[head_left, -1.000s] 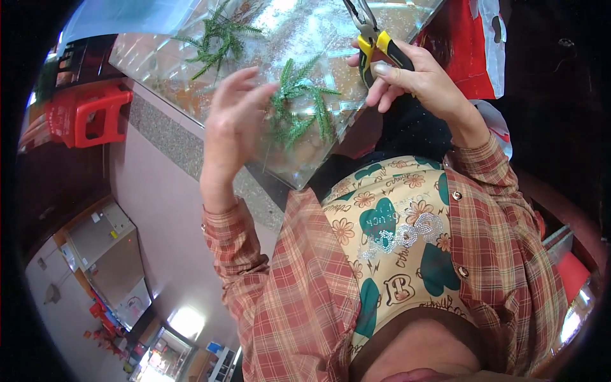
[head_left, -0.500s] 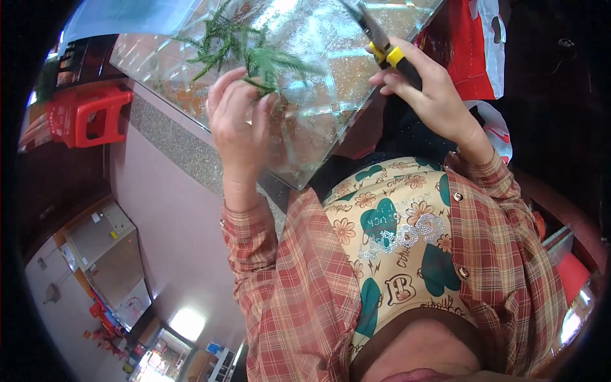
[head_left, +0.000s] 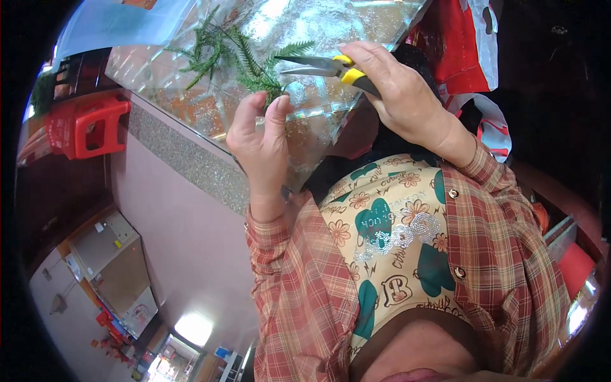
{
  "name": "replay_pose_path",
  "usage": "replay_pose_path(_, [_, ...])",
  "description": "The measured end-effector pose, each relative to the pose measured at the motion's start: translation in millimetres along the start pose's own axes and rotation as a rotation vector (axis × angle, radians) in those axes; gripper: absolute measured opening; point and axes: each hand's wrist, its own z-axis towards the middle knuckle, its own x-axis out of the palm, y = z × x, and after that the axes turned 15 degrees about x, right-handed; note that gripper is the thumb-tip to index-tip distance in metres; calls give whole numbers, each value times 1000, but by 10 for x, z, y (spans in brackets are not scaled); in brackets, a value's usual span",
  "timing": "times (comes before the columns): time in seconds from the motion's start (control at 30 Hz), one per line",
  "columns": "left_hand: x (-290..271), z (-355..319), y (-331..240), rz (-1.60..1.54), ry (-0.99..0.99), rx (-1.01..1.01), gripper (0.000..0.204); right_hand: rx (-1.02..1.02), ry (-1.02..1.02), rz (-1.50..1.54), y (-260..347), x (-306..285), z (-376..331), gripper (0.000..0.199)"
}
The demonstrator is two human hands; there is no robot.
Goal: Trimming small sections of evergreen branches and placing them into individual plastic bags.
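Between the thumb and fingers of my left hand [head_left: 259, 137] is the base of a green needle-leaved sprig [head_left: 259, 79], which looks like artificial pine. Its fronds spread up and away over the glass table. My right hand [head_left: 398, 89] grips long-nose pliers [head_left: 328, 67] by their yellow and black handles. The jaws are parted and point left, beside the sprig's right-hand fronds and a little above my left fingertips. Another part of the greenery [head_left: 207, 54] extends farther left; I cannot tell whether it joins the held sprig.
Under my hands lies a shiny glass-topped table [head_left: 312, 130] with a tiled pattern. A translucent bluish sheet [head_left: 121, 25] covers its far left corner. A red plastic stool [head_left: 95, 127] stands at the left. Red and white bags [head_left: 468, 51] are at the right.
The pliers have swung down and left, from pointing away to lying beside the sprig. My left hand has moved slightly right and nearer to me with the sprig.
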Motion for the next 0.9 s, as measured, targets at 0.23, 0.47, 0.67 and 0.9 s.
replay_pose_path(0.23, [53, 9, -83, -71, 116, 20, 10, -6, 31, 25, 94, 10, 3, 61])
replay_pose_path(0.47, [46, 49, -85, 57, 233, 92, 8, -34, 50, -7, 154, 63, -36, 57])
replay_pose_path(0.67, [33, 69, -121, 14, 239, 78, 9, -61, 118, 109, 152, 66, -25, 53])
replay_pose_path(0.9, [98, 50, -97, -81, 149, -30, 14, -73, 24, -8, 196, 90, -1, 47])
